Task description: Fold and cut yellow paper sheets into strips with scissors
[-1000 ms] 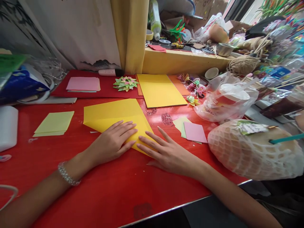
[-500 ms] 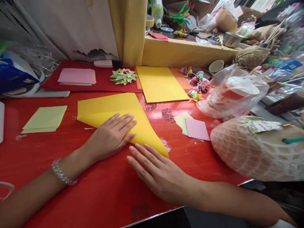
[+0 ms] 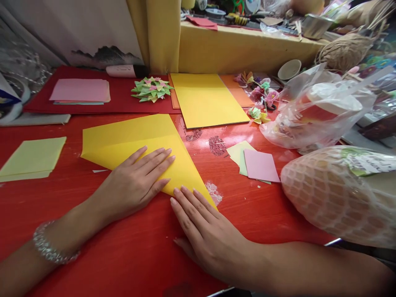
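Note:
A sheet of yellow paper (image 3: 130,134), folded over on itself, lies on the red table (image 3: 148,251). My left hand (image 3: 139,177) rests flat on the middle of it with the fingers stretched out. At the paper's near right corner lies my right hand (image 3: 204,227), its straight fingertips on the folded edge and its thumb tucked low on the table. Neither hand grips anything. Part of the paper's near edge is hidden under both hands.
Behind lie yellow sheets (image 3: 210,101), a folded paper star (image 3: 151,89) and pink paper squares (image 3: 79,90). Light green squares (image 3: 34,156) are at left, a pink square (image 3: 262,165) at right. A netted fruit (image 3: 337,194) and a bagged cup (image 3: 328,107) crowd the right side.
The view has come closer and tilted down slightly. My right hand's fingertips now lie on the paper's near edge, its thumb dropped lower. My left hand stays flat on the paper.

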`<state>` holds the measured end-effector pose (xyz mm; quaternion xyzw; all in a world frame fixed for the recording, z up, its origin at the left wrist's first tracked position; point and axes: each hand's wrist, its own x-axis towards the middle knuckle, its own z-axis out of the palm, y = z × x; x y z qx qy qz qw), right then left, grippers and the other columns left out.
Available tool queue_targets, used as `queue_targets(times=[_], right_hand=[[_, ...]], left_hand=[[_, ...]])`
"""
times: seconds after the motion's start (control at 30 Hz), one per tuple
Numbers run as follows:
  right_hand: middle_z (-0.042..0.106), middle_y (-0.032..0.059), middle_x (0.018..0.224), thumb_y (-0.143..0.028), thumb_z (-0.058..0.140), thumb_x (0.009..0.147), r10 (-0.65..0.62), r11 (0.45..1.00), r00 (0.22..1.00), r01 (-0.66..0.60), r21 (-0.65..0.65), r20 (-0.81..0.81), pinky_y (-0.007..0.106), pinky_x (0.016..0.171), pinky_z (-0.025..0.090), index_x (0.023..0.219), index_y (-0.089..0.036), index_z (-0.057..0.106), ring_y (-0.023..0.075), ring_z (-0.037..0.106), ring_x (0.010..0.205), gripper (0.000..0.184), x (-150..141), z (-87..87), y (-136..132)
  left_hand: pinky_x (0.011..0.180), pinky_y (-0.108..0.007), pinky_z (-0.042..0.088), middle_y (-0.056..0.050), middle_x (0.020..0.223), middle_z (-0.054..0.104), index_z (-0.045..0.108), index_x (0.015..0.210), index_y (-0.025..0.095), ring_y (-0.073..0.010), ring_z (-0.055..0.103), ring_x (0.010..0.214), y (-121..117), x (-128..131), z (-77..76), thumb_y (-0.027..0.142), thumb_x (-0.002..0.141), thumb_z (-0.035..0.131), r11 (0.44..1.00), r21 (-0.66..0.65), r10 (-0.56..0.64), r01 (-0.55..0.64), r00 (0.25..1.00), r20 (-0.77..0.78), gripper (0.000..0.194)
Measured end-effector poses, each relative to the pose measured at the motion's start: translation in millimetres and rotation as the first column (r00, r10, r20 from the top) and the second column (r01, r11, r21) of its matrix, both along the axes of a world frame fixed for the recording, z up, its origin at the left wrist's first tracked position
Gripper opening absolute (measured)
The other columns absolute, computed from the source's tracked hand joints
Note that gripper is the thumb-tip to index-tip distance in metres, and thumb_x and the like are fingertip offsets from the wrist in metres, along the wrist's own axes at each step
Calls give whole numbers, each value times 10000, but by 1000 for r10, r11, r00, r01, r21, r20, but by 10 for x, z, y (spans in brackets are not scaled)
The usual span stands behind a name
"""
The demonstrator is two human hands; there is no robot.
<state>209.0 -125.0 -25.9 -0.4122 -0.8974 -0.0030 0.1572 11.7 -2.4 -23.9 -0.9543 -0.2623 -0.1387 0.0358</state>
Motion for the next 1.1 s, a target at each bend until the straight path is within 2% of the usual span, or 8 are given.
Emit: queue_targets(times=[0.2, 0.6, 1.1], right_hand=[[373, 240, 1421, -248, 425, 932, -7, 1000, 1000, 7, 3, 5, 444, 1117, 323, 1336, 50, 400, 329, 273, 1365, 503, -10, 14, -11], [350, 240, 1433, -240, 458, 911, -26, 1000, 999, 26, -7, 19, 454, 1119, 312, 1353, 47, 375, 319, 233, 1382, 533, -19, -13, -24], [351, 240, 1432, -248, 460, 914, -28, 1000, 999, 28, -11, 44, 453, 1123, 302, 1352, 46, 382, 330, 256, 1373, 534, -23, -4, -40]], left_hand=[[1136, -441, 224, -111, 1461, 378, 416, 1379, 126, -235, 339, 1356, 7, 2, 4, 303, 954, 301, 1000, -20, 5, -6, 999, -41, 475], [1139, -445, 226, -81, 1475, 358, 409, 1386, 170, -227, 319, 1366, 9, 6, -11, 298, 956, 299, 998, -63, -1, -2, 999, -54, 463], [1151, -440, 187, -53, 1479, 358, 410, 1387, 206, -217, 284, 1382, 9, 7, -17, 299, 962, 290, 994, -107, -9, 4, 999, -47, 451]])
